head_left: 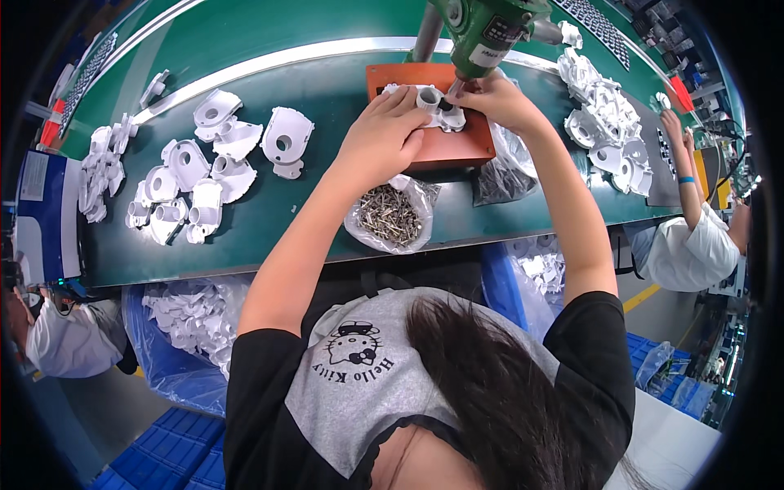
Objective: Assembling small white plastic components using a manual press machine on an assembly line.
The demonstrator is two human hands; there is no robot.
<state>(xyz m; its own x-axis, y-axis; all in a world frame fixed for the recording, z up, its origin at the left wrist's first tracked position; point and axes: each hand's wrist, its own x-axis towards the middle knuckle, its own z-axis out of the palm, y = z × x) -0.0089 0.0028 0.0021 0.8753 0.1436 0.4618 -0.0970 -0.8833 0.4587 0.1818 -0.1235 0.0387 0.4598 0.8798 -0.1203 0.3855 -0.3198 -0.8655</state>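
A white plastic part (448, 120) with a round raised tube lies on the orange base (449, 153) of a green bench machine (492, 37). My left hand (384, 135) lies over the part's left side, fingers bent onto it and thumb toward me, holding it against the base. At the part's right edge, my right hand (500, 102) is closed in a pinch just under the machine's tip. Whatever is between those fingertips is too small to make out. Below my left hand sits an open clear bag of small metal screws (390, 214).
Loose white parts (189, 163) lie on the green bench to the left, with a heap of white parts (608, 122) at right. A bag of dark pieces (505, 171) touches the base. Blue lined bins (175, 384) stand below the bench edge. Co-workers sit at both sides.
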